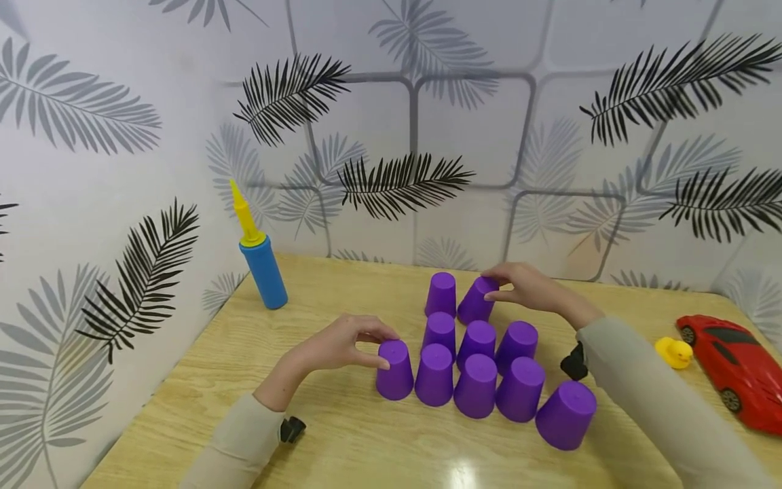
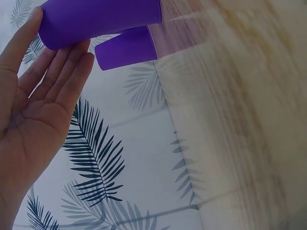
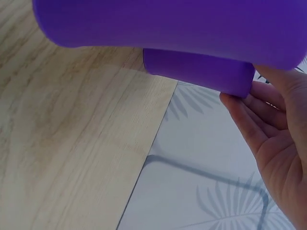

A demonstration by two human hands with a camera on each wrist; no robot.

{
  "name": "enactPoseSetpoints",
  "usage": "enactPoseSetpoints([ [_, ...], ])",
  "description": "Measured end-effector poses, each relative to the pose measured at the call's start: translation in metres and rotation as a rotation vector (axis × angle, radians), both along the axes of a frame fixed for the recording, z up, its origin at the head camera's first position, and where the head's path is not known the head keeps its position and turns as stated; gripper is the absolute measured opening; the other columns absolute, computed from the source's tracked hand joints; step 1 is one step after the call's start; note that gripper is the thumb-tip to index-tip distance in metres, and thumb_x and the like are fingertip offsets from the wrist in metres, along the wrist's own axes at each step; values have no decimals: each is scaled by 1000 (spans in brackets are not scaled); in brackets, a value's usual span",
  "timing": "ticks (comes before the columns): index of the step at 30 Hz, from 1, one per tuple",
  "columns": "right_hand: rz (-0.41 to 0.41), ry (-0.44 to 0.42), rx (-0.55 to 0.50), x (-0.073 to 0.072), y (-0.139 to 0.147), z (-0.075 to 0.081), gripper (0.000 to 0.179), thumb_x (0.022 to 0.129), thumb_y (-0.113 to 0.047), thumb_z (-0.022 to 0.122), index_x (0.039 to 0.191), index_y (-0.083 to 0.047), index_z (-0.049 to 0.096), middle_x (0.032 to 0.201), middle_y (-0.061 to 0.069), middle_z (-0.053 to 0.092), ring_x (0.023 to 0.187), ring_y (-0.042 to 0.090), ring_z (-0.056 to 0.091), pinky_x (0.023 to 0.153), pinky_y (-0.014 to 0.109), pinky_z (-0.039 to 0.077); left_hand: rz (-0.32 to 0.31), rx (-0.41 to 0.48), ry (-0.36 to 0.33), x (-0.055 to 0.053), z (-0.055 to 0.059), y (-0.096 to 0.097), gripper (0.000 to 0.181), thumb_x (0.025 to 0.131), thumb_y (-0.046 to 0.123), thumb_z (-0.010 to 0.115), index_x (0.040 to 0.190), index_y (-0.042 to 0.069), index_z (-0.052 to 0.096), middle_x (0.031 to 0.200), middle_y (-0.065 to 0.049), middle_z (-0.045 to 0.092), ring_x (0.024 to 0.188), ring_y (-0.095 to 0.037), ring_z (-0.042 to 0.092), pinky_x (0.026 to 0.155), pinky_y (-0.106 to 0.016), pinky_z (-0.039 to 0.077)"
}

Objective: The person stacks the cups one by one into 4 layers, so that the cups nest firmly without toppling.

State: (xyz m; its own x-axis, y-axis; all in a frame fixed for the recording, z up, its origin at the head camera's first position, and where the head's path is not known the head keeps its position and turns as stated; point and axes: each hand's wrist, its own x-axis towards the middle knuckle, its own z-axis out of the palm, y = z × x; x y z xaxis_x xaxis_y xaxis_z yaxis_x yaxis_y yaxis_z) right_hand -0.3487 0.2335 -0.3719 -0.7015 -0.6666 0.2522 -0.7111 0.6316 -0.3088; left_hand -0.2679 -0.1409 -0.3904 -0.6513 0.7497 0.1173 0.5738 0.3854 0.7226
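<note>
Purple cups stand upside down in rows on the wooden table. My left hand (image 1: 345, 346) holds the leftmost front-row cup (image 1: 394, 372) near its top, thumb on one side and fingers on the other. In the left wrist view this cup (image 2: 100, 21) spans the thumb and fingertips. At the back, my right hand (image 1: 525, 288) grips the upper end of a tilted cup (image 1: 477, 301), beside another back-row cup (image 1: 441, 295). The right wrist view has this gripped cup (image 3: 201, 72) partly hidden behind a nearer cup (image 3: 168, 24).
A middle row of three cups (image 1: 478, 339) lies between. Another cup (image 1: 566, 415) ends the front row at right. A blue and yellow hand pump (image 1: 264, 272) stands at left. A yellow toy duck (image 1: 675, 352) and red toy car (image 1: 742, 373) are at right. The patterned wall (image 1: 476, 136) borders the table's back.
</note>
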Motion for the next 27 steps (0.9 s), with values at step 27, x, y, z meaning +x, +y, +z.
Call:
enactPoseSetpoints([
  [27, -53, 23, -14, 8, 8, 8, 48, 88, -12, 72, 129, 9, 57, 122, 28, 64, 108, 41, 65, 94, 50, 57, 0, 13, 1, 2, 0, -1, 39, 86, 18, 76, 121, 5, 65, 116, -9, 69, 112, -24, 67, 102, -40, 55],
])
